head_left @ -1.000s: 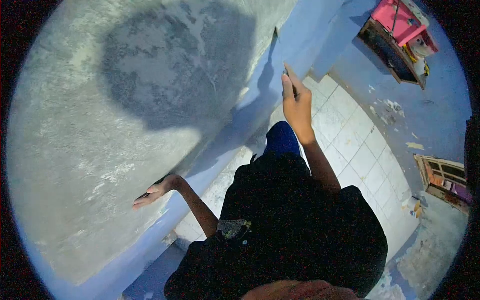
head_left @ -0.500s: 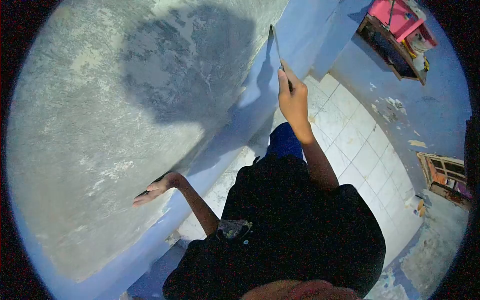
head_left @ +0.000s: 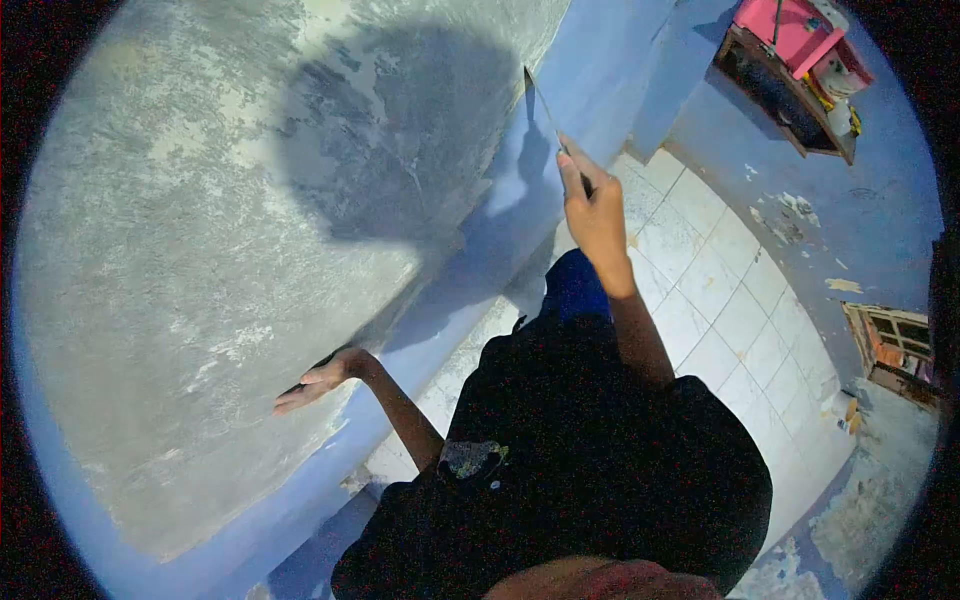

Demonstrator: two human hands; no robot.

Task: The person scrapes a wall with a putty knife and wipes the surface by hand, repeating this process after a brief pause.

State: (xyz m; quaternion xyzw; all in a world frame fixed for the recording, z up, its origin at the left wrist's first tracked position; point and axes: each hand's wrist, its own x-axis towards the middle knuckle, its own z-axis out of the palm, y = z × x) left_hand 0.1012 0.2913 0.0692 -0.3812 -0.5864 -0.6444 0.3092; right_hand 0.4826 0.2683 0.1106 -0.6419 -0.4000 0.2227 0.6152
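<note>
My right hand (head_left: 597,215) is wrapped round the handle of a scraper (head_left: 541,102), its thin blade seen nearly edge-on. The blade's tip is at the wall (head_left: 200,220), by the border between the rough grey, patchy surface and the blue paint (head_left: 515,215). Lower on the left, my left hand (head_left: 322,381) is against the grey part of the wall with fingers stretched out and nothing in them. A dark shadow runs along its far side.
My head's shadow falls across the grey surface. Pale floor tiles (head_left: 725,285) lie right of my body. A wooden shelf (head_left: 765,85) on the blue side wall carries a pink tray (head_left: 790,35). A framed opening (head_left: 895,345) is at far right.
The scraper's tip has moved down and slightly left in view, while my right hand shifted slightly right and down. My left hand stays spread against the wall; the view has shifted a little.
</note>
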